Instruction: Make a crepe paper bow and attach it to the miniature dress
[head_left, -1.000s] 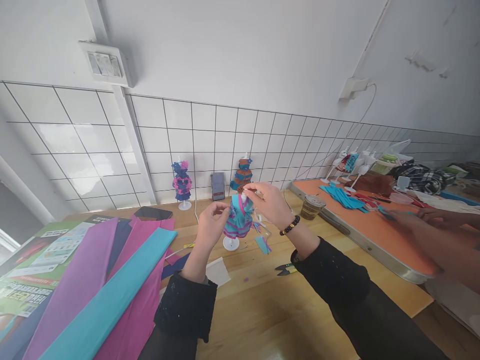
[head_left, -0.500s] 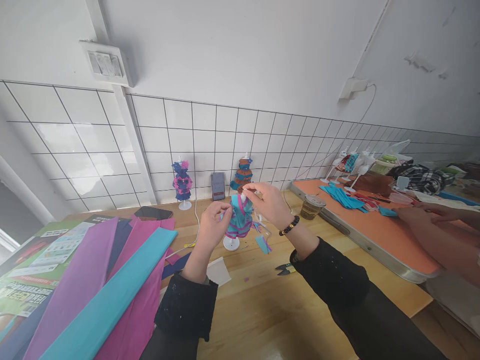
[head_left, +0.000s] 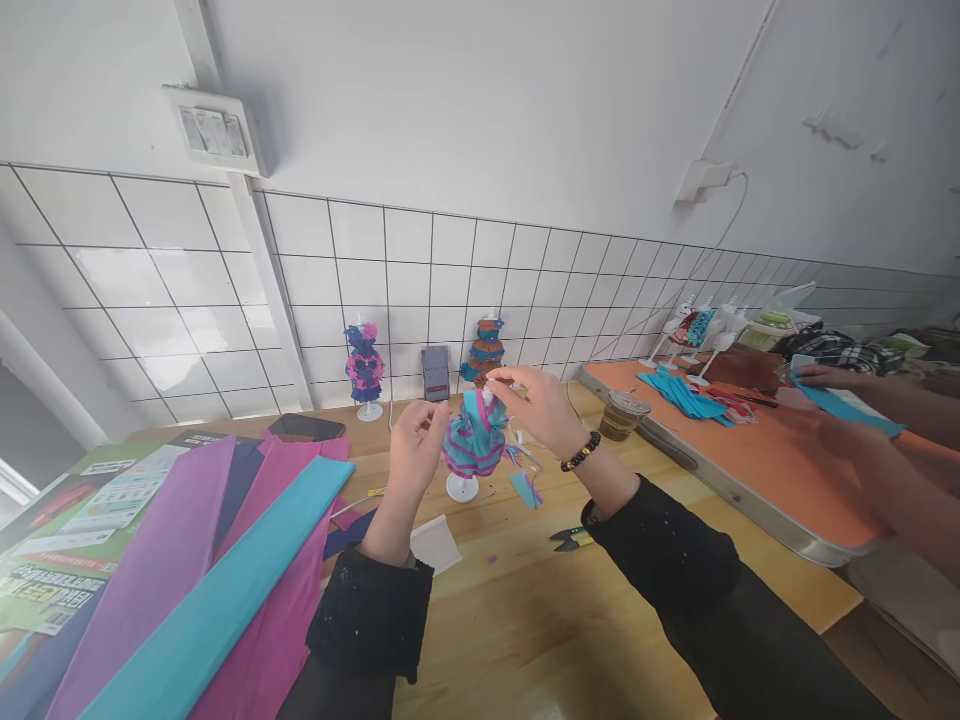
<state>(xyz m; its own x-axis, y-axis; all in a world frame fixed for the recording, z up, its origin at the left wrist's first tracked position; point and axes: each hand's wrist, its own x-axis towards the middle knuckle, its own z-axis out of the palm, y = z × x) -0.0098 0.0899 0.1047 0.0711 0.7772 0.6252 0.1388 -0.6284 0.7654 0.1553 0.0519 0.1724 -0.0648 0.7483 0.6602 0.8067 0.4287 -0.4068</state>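
Note:
A miniature dress form (head_left: pixel 462 487) on a round white base stands before me. It wears a ruffled turquoise dress (head_left: pixel 475 452) with magenta trim. My right hand (head_left: pixel 541 408) is closed at its top, thumb and forefinger pinching at the neck; the exact grip is partly hidden. To the left of the dress, my left hand (head_left: pixel 415 448) is raised and a little apart from it. Its thumb and forefinger are pinched together, and anything between them is too small to make out. Turquoise and magenta scraps (head_left: pixel 526 490) lie right of the base.
Small scissors (head_left: pixel 571 539) and a white paper piece (head_left: pixel 436 545) lie nearby. Folded coloured sheets (head_left: pixel 225 590) cover the left side. Behind stand two dressed forms (head_left: pixel 365 368) and a phone (head_left: pixel 435 373). On the right are a lidded cup (head_left: pixel 624 414) and a co-worker's hands (head_left: pixel 847 430) with turquoise material.
My left hand has drawn left, away from the dress, while my right hand stays at the neck. The co-worker's hands have lifted a turquoise piece off the orange surface.

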